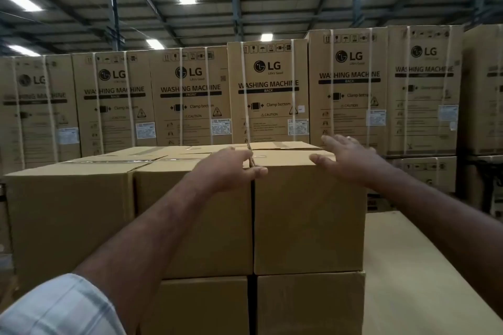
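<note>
Plainly, the box (307,215), topmost just right of centre, could tip toward 6 o'clock if dragged by one edge: smooth cardboard gives little purchase. It is plain, square-edged, taped on top. The left hand (231,168) curls over its 9 o'clock top corner, grasping it; the right hand (351,160) spreads released over the 3 o'clock corner.
</note>
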Motion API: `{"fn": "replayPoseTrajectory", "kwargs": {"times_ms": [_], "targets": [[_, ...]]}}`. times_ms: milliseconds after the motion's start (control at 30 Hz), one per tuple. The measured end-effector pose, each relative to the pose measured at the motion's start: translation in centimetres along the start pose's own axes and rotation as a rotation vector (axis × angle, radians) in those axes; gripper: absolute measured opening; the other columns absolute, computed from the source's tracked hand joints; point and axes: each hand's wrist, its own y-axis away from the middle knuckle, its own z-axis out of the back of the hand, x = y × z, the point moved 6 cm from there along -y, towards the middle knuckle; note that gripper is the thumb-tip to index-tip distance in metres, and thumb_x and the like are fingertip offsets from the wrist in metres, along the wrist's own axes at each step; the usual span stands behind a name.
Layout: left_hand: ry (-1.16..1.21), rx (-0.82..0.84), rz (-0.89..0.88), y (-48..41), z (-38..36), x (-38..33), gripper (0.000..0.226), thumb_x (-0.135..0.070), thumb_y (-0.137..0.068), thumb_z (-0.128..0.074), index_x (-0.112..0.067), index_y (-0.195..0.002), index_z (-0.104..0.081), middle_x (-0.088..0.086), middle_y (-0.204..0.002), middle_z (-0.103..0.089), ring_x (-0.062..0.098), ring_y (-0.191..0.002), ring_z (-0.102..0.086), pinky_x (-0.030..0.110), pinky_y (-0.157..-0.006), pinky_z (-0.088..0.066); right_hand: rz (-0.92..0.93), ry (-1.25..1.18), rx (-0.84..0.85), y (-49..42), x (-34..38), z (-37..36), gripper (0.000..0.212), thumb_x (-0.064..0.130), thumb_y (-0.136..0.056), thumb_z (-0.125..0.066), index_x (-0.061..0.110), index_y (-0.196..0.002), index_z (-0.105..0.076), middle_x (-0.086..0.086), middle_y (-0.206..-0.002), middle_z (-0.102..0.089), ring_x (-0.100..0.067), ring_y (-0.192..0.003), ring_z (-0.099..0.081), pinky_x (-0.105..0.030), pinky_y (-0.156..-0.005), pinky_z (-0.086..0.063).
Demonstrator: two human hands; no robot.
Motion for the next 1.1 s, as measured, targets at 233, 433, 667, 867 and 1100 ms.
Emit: {"fn": "replayPoseTrajectory", "kwargs": {"times_ms": [233,433,667,867,1100], "targets": [[0.031,0.058,-0.018,-0.1,-1.7,0.3,0.075,-0.066,-0.092,-0.053,-0.022,-0.151,-0.041,0.006,-0.141,-0.059,0.023,-0.127,-0.056,0.043,-0.104,-0.049,0.005,0.103,0.085,0.6,-1.6,-3.1,0.076,0.075,-0.092,-0.026,0.033,-0.155,-0.026,0.001,-0.164,-0.025,-0.026,-0.151,-0.018,-0.068,-0.117,-0.011],[0.104,0.048,0.014,0.1,-1.7,-0.3,0.068,-0.066,-0.097,-0.041,-0.02,-0.146,-0.049,0.01,-0.131,-0.064,0.024,-0.116,-0.058,0.036,-0.093,-0.049,-0.048,-0.185,-0.099,1.8,-1.9,-1.0,0.063,0.068,-0.096,-0.032,0.025,-0.134,-0.059,-0.007,-0.136,-0.056,-0.029,-0.128,-0.049,-0.065,-0.108,-0.034],[0.177,0.014,0.058,0.9,-2.8,-1.3,0.073,-0.065,-0.1,-0.027,-0.009,-0.135,-0.057,0.018,-0.154,-0.044,0.032,-0.152,-0.02,0.052,-0.119,-0.03,-0.333,-0.354,-0.28,2.9,-5.8,0.2,0.056,0.056,-0.083,-0.07,0.021,-0.126,-0.059,-0.012,-0.132,-0.049,-0.031,-0.122,-0.047,-0.049,-0.097,-0.047],[0.338,-0.092,0.082,2.0,-2.7,-2.8,0.058,-0.064,-0.1,-0.03,-0.016,-0.079,-0.054,0.023,-0.118,-0.064,0.032,-0.113,-0.059,0.043,-0.085,-0.051,-0.589,-0.955,0.082,5.2,-6.4,-1.4,0.078,0.049,-0.083,-0.075,0.007,-0.141,-0.044,-0.011,-0.111,-0.062,-0.029,-0.097,-0.062,-0.049,-0.076,-0.057],[0.766,-0.148,0.022,5.2,-1.8,-4.6,0.051,-0.054,-0.094,-0.059,-0.01,-0.12,-0.06,-0.003,-0.098,-0.062,0.012,-0.087,-0.059,0.018,-0.07,-0.05,-0.486,-0.954,-0.066,8.1,-5.6,1.0,0.065,0.045,-0.087,-0.071,0.004,-0.134,-0.053,-0.007,-0.103,-0.064,-0.02,-0.086,-0.063,-0.035,-0.057,-0.051]]}}
